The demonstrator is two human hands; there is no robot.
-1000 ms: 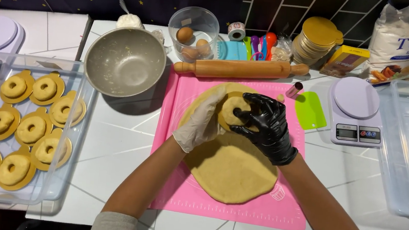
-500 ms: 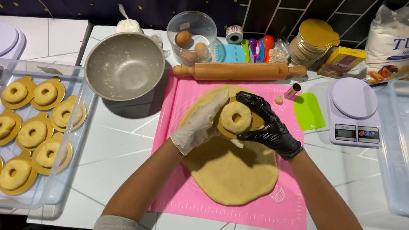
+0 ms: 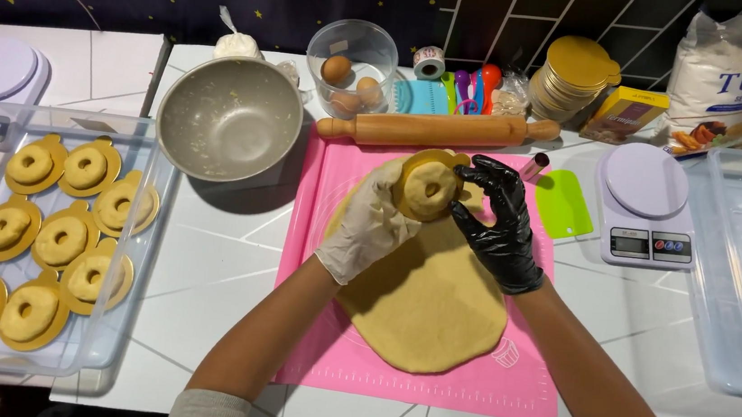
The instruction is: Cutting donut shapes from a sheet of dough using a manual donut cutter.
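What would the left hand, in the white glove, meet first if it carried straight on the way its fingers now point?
The left hand points up and right across the pink mat. Past the dough ring it holds, it would probably meet the rolling pin first, though height is unclear.

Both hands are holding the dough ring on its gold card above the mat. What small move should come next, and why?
Probably carry the dough ring left to the clear tray. It sits on its gold card in the left hand, the right hand touching its edge, and the tray holds eight like it.
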